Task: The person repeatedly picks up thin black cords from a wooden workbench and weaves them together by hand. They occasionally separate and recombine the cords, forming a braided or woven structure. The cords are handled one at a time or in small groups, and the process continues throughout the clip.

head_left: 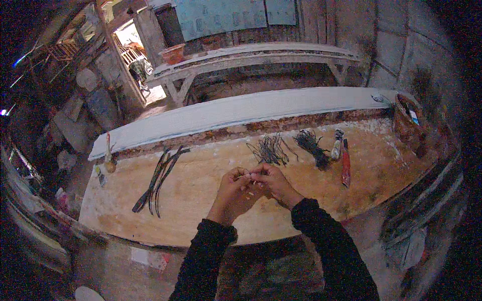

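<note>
**Two bare hands, two dark sleeves**

The person wears a long top with dark, almost black sleeves. Each sleeve runs all the way down the arm and stops at the wrist, just behind the fingers. The cuffs look soft and a bit bunched up. The left hand (235, 186) and the right hand (273, 181) are bare. No gloves, rings or watch can be seen on them.

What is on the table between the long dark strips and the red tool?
In the head view, two bunches of thin dark wires and a small pale bottle lie between the strips and the red tool.
</note>
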`<state>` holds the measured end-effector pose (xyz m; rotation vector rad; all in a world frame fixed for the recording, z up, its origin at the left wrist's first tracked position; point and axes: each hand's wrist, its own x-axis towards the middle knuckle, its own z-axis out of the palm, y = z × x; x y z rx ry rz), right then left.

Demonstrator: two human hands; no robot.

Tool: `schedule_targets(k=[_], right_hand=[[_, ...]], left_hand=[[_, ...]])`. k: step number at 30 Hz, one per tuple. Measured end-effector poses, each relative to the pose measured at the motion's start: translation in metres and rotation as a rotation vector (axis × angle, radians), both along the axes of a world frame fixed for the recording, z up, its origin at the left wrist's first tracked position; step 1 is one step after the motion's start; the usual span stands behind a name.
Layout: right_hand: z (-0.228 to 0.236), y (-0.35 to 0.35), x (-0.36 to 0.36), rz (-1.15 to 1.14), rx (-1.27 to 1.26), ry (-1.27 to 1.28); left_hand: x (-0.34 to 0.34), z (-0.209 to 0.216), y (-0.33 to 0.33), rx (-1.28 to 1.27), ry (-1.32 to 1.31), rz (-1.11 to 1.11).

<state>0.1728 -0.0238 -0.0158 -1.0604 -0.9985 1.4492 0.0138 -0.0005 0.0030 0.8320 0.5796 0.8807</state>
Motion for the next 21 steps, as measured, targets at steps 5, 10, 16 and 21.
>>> schedule_targets(k=[5,10,16,21], right_hand=[[-0.016,0.014,-0.003,0.069,0.107,-0.052],[0.023,-0.013,-0.007,0.251,-0.065,0.311],[-0.021,0.003,0.015,0.233,0.087,0.367],[-0.008,-0.002,0.002,0.269,0.162,0.422]], left_hand=[[-0.004,0.015,-0.009,-0.020,-0.116,-0.081],[-0.015,-0.006,0.000,0.015,-0.179,-0.229],[-0.008,-0.010,0.001,0.103,-0.173,-0.304],[-0.019,-0.017,0.004,0.123,-0.091,-0.279]])
